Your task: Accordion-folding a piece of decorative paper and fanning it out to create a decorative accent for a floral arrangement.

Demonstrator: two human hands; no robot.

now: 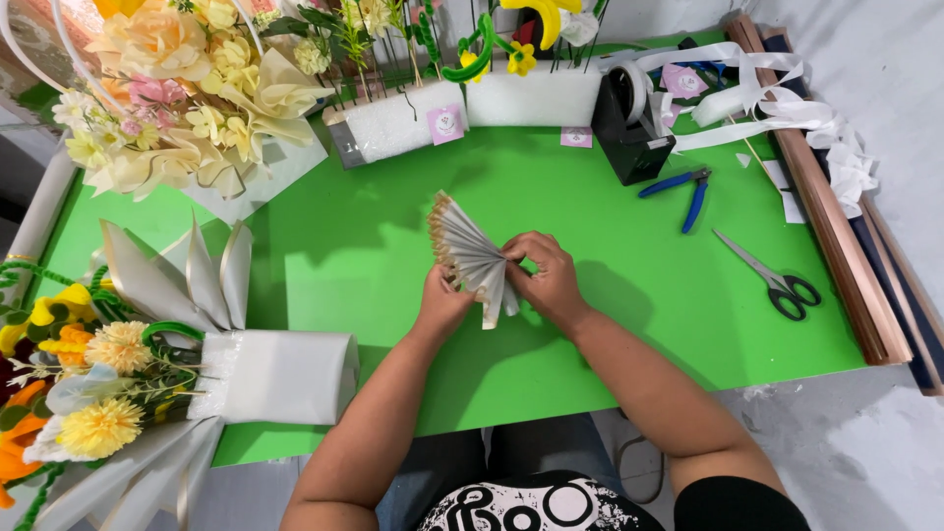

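Observation:
A pleated grey paper fan with gold edges (464, 248) is held above the green table (374, 236). My left hand (442, 303) grips its lower folded end from below. My right hand (546, 275) pinches the same gathered end from the right. The fan spreads open toward the upper left.
A wrapped bouquet (147, 393) lies at the near left, another bouquet (187, 88) at the far left. White foam blocks (536, 96) with stems stand at the back. A black tape dispenser (629, 128), blue pliers (688, 192), scissors (777, 280) and white ribbon (787, 108) lie to the right.

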